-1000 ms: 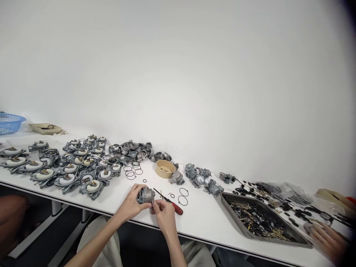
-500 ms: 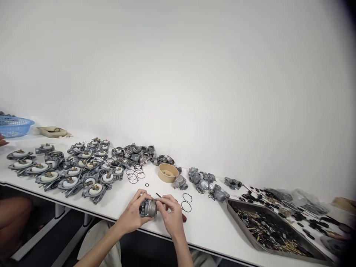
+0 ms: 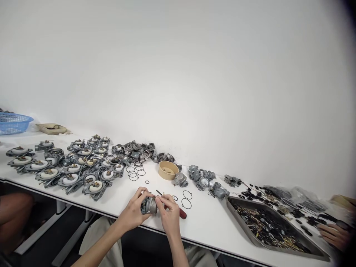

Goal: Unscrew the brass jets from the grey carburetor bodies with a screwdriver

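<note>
Both of my hands meet over the front edge of the white table (image 3: 205, 222). My left hand (image 3: 136, 211) grips a small grey metal carburetor body (image 3: 148, 205). My right hand (image 3: 169, 217) pinches at the right side of that same part with thumb and forefinger. Whether a small piece sits between those fingertips is too small to tell. A red-handled screwdriver (image 3: 182, 213) lies on the table just behind my right hand, partly hidden by it. Black O-rings (image 3: 185, 199) lie just beyond.
Rows of grey assemblies with white floats (image 3: 69, 168) fill the left. A heap of metal housings (image 3: 136, 150), a tan bowl (image 3: 167, 170) and more carburetor bodies (image 3: 205, 180) stand behind. A metal tray of small parts (image 3: 278, 226) sits right, another person's hand (image 3: 335, 235) beside it. A blue basket (image 3: 12, 122) is far left.
My hands have turned the carburetor body slightly and my right fingers have shifted on its right side. The view moved a little, and another person's hand shows again at the far right.
</note>
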The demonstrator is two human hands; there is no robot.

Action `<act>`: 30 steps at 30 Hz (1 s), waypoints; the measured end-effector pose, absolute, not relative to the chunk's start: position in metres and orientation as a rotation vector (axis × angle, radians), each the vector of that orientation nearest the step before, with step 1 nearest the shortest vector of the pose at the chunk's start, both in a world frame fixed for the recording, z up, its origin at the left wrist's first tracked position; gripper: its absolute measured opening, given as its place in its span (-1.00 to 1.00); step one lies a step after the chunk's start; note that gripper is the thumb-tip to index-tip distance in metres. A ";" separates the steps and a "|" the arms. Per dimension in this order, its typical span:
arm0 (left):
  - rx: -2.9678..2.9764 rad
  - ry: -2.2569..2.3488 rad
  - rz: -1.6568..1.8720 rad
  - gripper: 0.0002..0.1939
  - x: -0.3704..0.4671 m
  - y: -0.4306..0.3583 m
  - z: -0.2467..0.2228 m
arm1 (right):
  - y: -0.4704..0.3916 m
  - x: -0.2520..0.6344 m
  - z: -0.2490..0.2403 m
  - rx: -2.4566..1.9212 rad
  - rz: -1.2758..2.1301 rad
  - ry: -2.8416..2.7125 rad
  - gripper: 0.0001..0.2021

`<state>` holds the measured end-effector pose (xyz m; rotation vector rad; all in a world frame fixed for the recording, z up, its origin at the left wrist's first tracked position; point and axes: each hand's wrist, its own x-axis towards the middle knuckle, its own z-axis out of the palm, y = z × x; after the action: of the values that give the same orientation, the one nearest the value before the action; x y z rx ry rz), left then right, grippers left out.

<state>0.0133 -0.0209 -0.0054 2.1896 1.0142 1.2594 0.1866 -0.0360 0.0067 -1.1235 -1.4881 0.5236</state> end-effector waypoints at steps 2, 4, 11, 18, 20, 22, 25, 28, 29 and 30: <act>2.194 1.023 1.257 -0.47 0.014 -0.020 -0.007 | -0.037 0.187 0.007 -1.116 0.486 -1.515 -0.77; 2.199 1.039 1.255 -0.49 0.014 -0.019 -0.008 | -0.037 0.186 0.008 -1.111 0.446 -1.545 -0.78; 2.227 1.151 1.307 -0.49 0.019 -0.018 -0.017 | -0.042 0.175 0.011 -1.236 0.117 -1.616 -0.76; 2.218 1.215 1.351 -0.57 0.020 -0.018 -0.017 | -0.051 0.165 0.017 -1.263 -0.148 -1.823 -0.66; 2.224 1.209 1.328 -0.56 0.021 -0.019 -0.015 | -0.048 0.175 0.015 -1.280 -0.138 -1.803 -0.64; 2.229 1.210 1.306 -0.54 0.021 -0.020 -0.013 | -0.043 0.194 0.011 -1.312 -0.126 -1.710 -0.62; 2.216 1.225 1.289 -0.53 0.021 -0.022 -0.011 | -0.042 0.235 0.002 -1.441 -0.102 -1.578 -0.63; 2.210 1.229 1.275 -0.51 0.021 -0.023 -0.009 | -0.049 0.272 -0.006 -1.597 -0.018 -1.697 -0.70; 2.213 1.230 1.268 -0.50 0.020 -0.024 -0.008 | -0.052 0.280 -0.009 -1.605 0.007 -1.760 -0.70; 2.216 1.230 1.262 -0.49 0.020 -0.024 -0.008 | -0.054 0.286 -0.010 -1.598 0.026 -1.805 -0.70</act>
<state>0.0203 -0.0242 -0.0075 2.2161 1.2302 1.2621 0.2859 -0.0538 -0.0102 -1.5984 -1.8051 0.0261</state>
